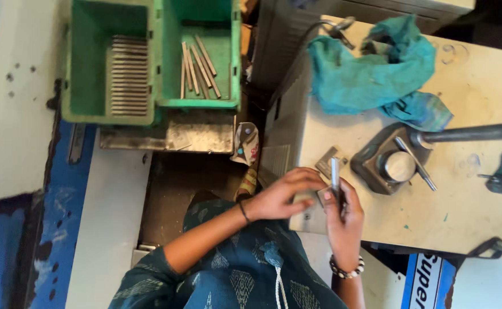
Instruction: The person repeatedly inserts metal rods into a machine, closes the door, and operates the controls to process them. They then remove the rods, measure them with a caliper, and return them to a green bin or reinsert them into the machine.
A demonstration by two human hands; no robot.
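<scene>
Your right hand (pixel 345 214) holds a thin metal rod (pixel 335 174) upright at the near edge of the bench (pixel 480 91), its grip closed around the rod's lower part. Your left hand (pixel 282 194) reaches across from the side, fingers curled, closed on a small grey piece (pixel 307 197) just beside the rod's base; what that piece is cannot be made out, since your fingers cover most of it.

Judging by how things lie, the work looks to be somewhere in the middle. The left green bin (pixel 85 63) holds a neat stacked row of rods (pixel 129 74), while the right green bin (pixel 228 57) holds only a handful of loose rods (pixel 198 71) lying at angles. Which bin is the supply and which takes the finished ones cannot be told from here, so the share done is a guess.

The rod in your hand is slim, straight and pale grey, with a dull shine, and its top end stands clear of your fingers. Just beyond it on the bench lies a small flat metal block (pixel 330 160), and near that sits a dark fixture (pixel 385 160) with a round silver face and a long lever arm (pixel 468 134) running off to the side. A crumpled teal cloth (pixel 377 71) lies at the far part of the bench.
</scene>
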